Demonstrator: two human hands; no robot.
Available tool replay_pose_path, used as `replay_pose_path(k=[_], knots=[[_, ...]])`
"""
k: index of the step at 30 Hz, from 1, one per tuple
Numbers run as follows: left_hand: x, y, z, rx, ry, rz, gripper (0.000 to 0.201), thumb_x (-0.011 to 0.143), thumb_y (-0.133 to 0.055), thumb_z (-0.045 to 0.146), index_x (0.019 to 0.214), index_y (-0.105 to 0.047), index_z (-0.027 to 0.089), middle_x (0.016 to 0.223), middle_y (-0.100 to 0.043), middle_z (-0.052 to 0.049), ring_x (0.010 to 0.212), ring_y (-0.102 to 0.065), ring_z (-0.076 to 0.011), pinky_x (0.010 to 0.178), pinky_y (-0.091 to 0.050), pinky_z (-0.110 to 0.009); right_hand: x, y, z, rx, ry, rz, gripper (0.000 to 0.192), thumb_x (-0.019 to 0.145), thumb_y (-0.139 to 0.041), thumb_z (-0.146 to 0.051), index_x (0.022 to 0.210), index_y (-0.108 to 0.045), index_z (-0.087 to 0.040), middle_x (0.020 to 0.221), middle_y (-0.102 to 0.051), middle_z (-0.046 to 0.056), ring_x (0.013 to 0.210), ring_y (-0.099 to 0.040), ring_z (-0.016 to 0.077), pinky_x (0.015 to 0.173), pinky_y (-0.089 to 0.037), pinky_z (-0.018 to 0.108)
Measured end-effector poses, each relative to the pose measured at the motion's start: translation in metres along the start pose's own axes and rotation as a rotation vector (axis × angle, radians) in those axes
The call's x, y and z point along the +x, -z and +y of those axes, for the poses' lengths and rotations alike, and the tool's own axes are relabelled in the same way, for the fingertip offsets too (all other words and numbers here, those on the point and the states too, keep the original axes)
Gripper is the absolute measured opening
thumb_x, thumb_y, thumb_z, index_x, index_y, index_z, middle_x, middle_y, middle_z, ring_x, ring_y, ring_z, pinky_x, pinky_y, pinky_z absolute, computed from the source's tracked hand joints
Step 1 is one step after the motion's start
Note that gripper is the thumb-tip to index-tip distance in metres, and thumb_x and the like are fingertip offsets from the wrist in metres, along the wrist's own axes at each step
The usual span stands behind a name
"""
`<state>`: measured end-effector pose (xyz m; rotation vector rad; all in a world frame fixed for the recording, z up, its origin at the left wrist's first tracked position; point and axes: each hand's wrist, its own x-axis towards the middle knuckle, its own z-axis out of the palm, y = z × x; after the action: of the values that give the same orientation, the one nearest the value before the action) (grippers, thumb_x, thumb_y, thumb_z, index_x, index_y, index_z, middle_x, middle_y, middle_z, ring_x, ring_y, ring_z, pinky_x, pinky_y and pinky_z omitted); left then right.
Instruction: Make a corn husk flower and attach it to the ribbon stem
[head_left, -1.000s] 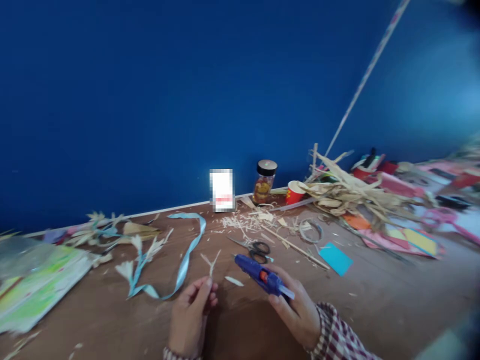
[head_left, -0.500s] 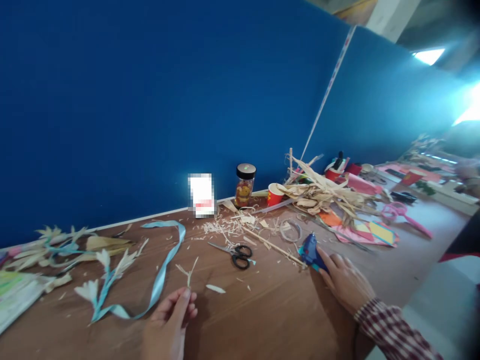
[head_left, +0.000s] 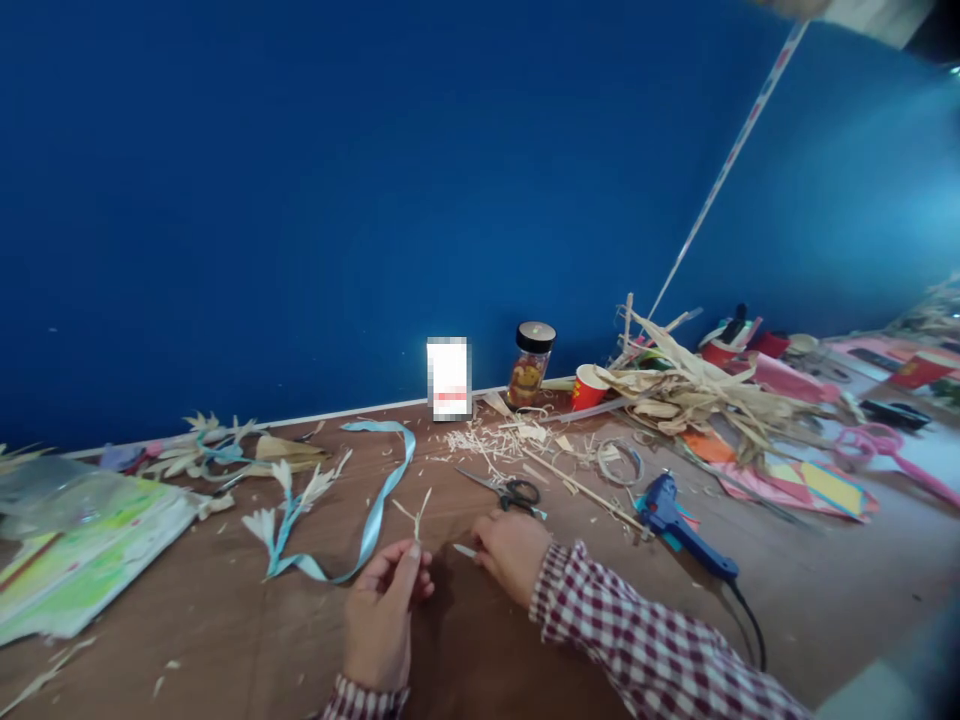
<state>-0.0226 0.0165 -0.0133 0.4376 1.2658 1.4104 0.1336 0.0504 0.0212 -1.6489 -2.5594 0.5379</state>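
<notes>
The forked straw sprig stands upright, pinched in the fingertips of the left hand; just right of it the right hand, fingers curled, touches a pale husk sliver on the table. Black scissors lie just beyond that hand, and light-blue ribbon curls left of the sprig. The blue glue gun, gripped in the right hand a second ago, now lies on the table to its right.

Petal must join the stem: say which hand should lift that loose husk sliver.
Right. The right hand already rests at the husk sliver, fingertips on it, while the left hand is pinching the forked stem upright.
</notes>
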Motion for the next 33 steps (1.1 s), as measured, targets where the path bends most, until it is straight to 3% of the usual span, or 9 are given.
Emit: replay_pose_path(k=[5,9,12,14,17,19,22,26,33], knots=[[0.001,-0.001,0.003,0.011,-0.016,0.005,0.026,0.055,-0.073,0.030,0.072,-0.062,0.013,0.059,-0.063,0.001,0.049,-0.053,-0.0080,0.046,-0.045,-0.018,0.005,-0.002,0.008,0.030,0.070,-0.025,0.005,0.073,-0.057,-0.024,0.075,-0.060,-0.019,0.087,-0.059,0.004,0.076,-0.057,0.0168,0.063,-0.038,0.024],[-0.001,-0.002,0.002,0.000,0.012,-0.009,0.025,0.056,-0.072,0.031,0.071,-0.061,0.014,0.058,-0.063,0.001,0.048,-0.053,-0.0075,0.046,-0.044,-0.018,-0.001,0.003,0.014,0.151,0.049,0.077,0.011,0.076,-0.048,-0.015,0.085,-0.053,-0.018,0.071,-0.057,0.001,0.065,-0.054,0.0133,0.058,-0.037,0.023],[0.000,-0.002,0.001,-0.008,0.006,0.000,0.028,0.054,-0.073,0.031,0.072,-0.061,0.013,0.058,-0.063,0.000,0.047,-0.053,-0.0079,0.046,-0.045,-0.018,-0.004,0.010,0.022,0.461,0.048,0.125,0.013,0.075,-0.046,-0.012,0.085,-0.051,-0.018,0.063,-0.054,-0.003,0.056,-0.050,0.0100,0.053,-0.037,0.021],[0.000,-0.002,-0.001,0.001,0.003,0.003,0.028,0.055,-0.072,0.031,0.073,-0.061,0.013,0.059,-0.063,-0.001,0.048,-0.053,-0.0083,0.046,-0.045,-0.019,-0.005,0.014,0.028,0.748,0.048,0.088,0.009,0.079,-0.044,-0.017,0.083,-0.052,-0.017,0.064,-0.054,-0.002,0.055,-0.051,0.0094,0.051,-0.040,0.021],[0.001,-0.001,-0.003,0.032,-0.011,-0.019,0.026,0.058,-0.071,0.032,0.073,-0.061,0.013,0.059,-0.063,-0.001,0.048,-0.053,-0.0081,0.046,-0.045,-0.019,-0.006,0.017,0.033,1.121,0.056,0.026,0.019,0.081,-0.044,-0.028,0.090,-0.056,-0.015,0.075,-0.059,0.003,0.068,-0.059,0.0128,0.058,-0.047,0.025],[0.001,0.000,-0.005,0.049,-0.031,-0.043,0.026,0.060,-0.070,0.032,0.073,-0.061,0.012,0.060,-0.062,-0.001,0.049,-0.052,-0.0082,0.046,-0.045,-0.019,-0.005,0.017,0.033,1.192,0.054,0.049,0.021,0.078,-0.050,-0.030,0.093,-0.057,-0.015,0.081,-0.061,0.004,0.074,-0.060,0.0145,0.062,-0.048,0.027],[0.001,0.001,-0.007,0.080,-0.048,-0.076,0.024,0.062,-0.068,0.032,0.074,-0.060,0.013,0.062,-0.062,-0.001,0.051,-0.053,-0.0086,0.048,-0.045,-0.020,-0.002,0.021,0.026,0.990,0.086,0.125,0.014,0.075,-0.057,-0.026,0.084,-0.060,-0.016,0.075,-0.062,0.002,0.068,-0.059,0.0135,0.061,-0.047,0.026],[0.000,0.001,-0.007,0.142,-0.048,-0.108,0.023,0.064,-0.066,0.034,0.074,-0.060,0.014,0.062,-0.063,-0.001,0.050,-0.053,-0.0096,0.047,-0.045,-0.020,0.002,0.035,0.012,0.550,0.273,0.220,0.008,0.079,-0.052,-0.018,0.077,-0.060,-0.017,0.087,-0.061,0.004,0.080,-0.055,0.0145,0.072,-0.043,0.027],[0.000,-0.001,-0.005,0.190,-0.040,-0.132,0.022,0.061,-0.067,0.034,0.069,-0.061,0.014,0.059,-0.061,0.001,0.047,-0.052,-0.0096,0.046,-0.044,-0.021,0.022,0.054,0.008,0.224,0.447,0.096,0.009,0.079,-0.053,-0.016,0.082,-0.062,-0.018,0.076,-0.060,0.001,0.073,-0.053,0.0133,0.067,-0.039,0.024]])
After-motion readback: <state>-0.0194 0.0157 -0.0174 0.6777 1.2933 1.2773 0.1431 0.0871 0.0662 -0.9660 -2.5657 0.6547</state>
